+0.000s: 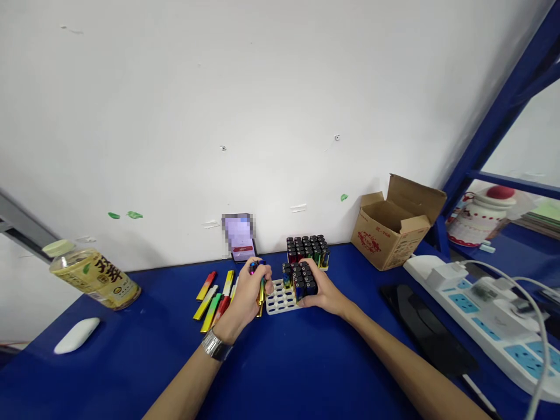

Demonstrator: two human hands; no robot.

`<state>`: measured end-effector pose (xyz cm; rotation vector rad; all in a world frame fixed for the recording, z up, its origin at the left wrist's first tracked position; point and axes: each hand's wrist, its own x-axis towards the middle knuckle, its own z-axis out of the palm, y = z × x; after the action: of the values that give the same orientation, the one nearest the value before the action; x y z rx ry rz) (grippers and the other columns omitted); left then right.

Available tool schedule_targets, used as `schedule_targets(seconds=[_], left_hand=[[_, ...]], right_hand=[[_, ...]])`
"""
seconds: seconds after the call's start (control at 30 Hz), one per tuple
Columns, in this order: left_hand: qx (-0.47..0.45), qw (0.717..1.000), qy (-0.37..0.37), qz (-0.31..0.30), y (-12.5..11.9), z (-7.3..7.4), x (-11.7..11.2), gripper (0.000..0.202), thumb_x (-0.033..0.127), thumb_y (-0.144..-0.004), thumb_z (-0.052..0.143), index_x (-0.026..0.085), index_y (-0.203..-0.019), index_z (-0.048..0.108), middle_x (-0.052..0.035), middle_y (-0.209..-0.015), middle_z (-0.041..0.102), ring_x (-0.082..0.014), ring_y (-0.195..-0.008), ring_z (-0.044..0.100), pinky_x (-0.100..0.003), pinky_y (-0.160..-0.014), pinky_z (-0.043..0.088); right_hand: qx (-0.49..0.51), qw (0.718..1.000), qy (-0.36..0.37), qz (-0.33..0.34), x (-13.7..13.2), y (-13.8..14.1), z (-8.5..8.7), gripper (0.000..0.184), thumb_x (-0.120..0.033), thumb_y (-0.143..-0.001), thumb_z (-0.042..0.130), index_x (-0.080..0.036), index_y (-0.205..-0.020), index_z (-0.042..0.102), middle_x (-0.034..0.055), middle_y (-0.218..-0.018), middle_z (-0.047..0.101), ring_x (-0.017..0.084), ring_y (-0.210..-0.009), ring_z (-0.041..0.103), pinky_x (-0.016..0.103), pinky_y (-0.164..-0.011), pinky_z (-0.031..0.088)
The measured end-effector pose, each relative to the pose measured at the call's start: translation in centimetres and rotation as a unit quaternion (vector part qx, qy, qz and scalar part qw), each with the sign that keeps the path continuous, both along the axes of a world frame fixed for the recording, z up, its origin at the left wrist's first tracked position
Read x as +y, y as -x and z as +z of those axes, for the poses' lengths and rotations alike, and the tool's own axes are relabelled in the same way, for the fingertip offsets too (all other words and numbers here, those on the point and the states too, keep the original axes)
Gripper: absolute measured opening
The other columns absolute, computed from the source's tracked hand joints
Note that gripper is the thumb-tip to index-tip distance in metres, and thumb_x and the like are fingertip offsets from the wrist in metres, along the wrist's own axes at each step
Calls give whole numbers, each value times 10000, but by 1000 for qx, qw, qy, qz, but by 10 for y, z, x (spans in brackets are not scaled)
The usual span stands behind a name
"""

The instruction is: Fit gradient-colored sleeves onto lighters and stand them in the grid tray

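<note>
Clock: centred on the white tray, 12 o'clock toward the wall, 6 toward the person
Desk: blue top (271, 373), nearest at 6 o'clock, with both forearms reaching in over it
Wrist: metal-banded watch (217, 345) on the left arm, at 8 o'clock
White stick: a thin white stick or plug (479, 394) at 4 o'clock, by the near end of the dark device
Dark device: black and flat (424, 326), lying between 3 and 4 o'clock
White rounded object: mouse-like (77, 336), between 8 and 9 o'clock
Left hand: left hand (251, 289) at 9 o'clock, fingers curled closed on a shiny piece (253, 268); gold pieces (261, 293) show just under its fingers
Tray: white tray (282, 310) with rows of holes, bare at its left and near side
Block: black-topped pieces (305, 279) upright in the tray toward 2 o'clock
Right hand: right hand (322, 289) at 3 o'clock, holding round the block, thumb on the near side, fingers beyond
Loose pieces: flat coloured pieces (211, 309), red, yellow and green, spread at 9 o'clock
Power strip: white strip (473, 318) with blue sockets and chargers, beyond the dark device
Bottle: yellow-labelled bottle (98, 277), tilted in view, at 9 o'clock
Second block: rear pieces (308, 251), black-topped, upright at 1 o'clock
Carton: open cardboard box (371, 233) at 2 o'clock
Screen: lit phone (242, 236) leaning on the wall at 11 o'clock
Wall: white wall (262, 105) at 12 o'clock
</note>
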<state>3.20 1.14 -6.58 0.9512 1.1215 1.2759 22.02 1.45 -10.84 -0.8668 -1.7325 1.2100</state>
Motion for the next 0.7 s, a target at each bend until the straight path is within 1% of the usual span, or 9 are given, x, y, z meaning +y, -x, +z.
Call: schedule_targets(seconds=[0.07,0.13,0.2,0.27,0.33,0.4,0.47,0.6,0.7], left_hand=[[167,983,-68,-19,1,-2,0,274,323,-647,697,213,-802,499,98,-516,486,-71,-378,429,-200,-407,352],[313,938,-125,-77,2,-4,2,386,334,-622,732,222,-954,570,63,-630,593,-117,-523,550,-226,-505,426],[374,904,-151,-145,2,-6,5,492,299,-620,734,236,-1083,582,24,-796,668,-167,-710,618,-260,-630,475],[378,895,-159,-176,1,-8,8,471,277,-640,716,222,-1091,592,0,-871,685,-184,-777,631,-275,-680,488],[361,905,-145,-170,1,-7,10,381,313,-668,698,192,-1019,612,-12,-843,678,-159,-663,620,-264,-601,489],[336,922,-115,-152,2,-6,12,370,382,-684,690,171,-977,608,3,-726,646,-112,-472,541,-237,-454,440],[302,939,-102,-132,5,-3,13,395,422,-692,688,159,-971,594,45,-569,572,-81,-361,450,-212,-376,376],[198,969,-122,-88,9,0,10,323,426,-730,671,165,-897,581,88,-432,465,-76,-340,432,-190,-380,370],[149,983,-78,-78,14,4,8,304,446,-725,669,173,-817,573,89,-439,456,-75,-310,413,-194,-349,351]], right_hand=[[-7,1000,8,-3,0,0,1,618,-167,-561,734,-220,-1081,405,-16,-947,532,203,-883,510,293,-774,381],[-18,1000,10,-10,-1,0,2,612,-168,-554,733,-219,-1069,407,-26,-907,522,191,-844,500,279,-736,373],[-25,1000,7,-18,-2,0,2,608,-165,-550,729,-220,-1065,410,-33,-884,511,180,-814,484,268,-711,363],[-29,999,7,-21,-2,-1,3,606,-162,-547,725,-219,-1063,412,-35,-884,508,176,-810,477,266,-708,358],[-26,999,12,-20,-2,-1,3,598,-160,-545,718,-216,-1059,417,-31,-895,509,182,-826,481,269,-715,361],[-18,1000,20,-9,-2,-1,3,595,-157,-547,707,-215,-1065,420,-26,-912,517,192,-850,493,276,-728,370],[-7,1000,24,3,-2,-1,2,600,-150,-553,699,-217,-1081,421,-21,-936,529,202,-877,505,284,-748,382],[5,1000,11,9,-1,0,0,603,-140,-568,698,-223,-1100,428,-18,-958,547,207,-897,517,295,-776,393],[7,1000,8,8,-1,0,-1,604,-139,-569,701,-226,-1103,433,-19,-954,549,202,-879,520,289,-762,397]])
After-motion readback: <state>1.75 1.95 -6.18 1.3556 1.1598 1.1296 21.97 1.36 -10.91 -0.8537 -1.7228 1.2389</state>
